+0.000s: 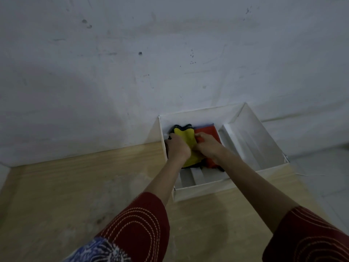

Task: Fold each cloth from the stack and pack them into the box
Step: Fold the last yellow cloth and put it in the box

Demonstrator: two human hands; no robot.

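Two hands in box: left hand and right hand curl fingers round yellow cloth, flanking its far-pointing long axis.

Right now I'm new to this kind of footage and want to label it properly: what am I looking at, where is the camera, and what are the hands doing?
There is no machine here. A person works with bare hands, and the single picture comes from a camera worn on their head, looking down along both arms. A white box stands on a wooden table against a pale wall. Inside it, a yellow cloth with a dark edge lies beside a red cloth. The left hand and the right hand both reach into the box and seem to grip the yellow cloth at its sides, as if settling it in place. The red sleeves at the bottom are the person's own.
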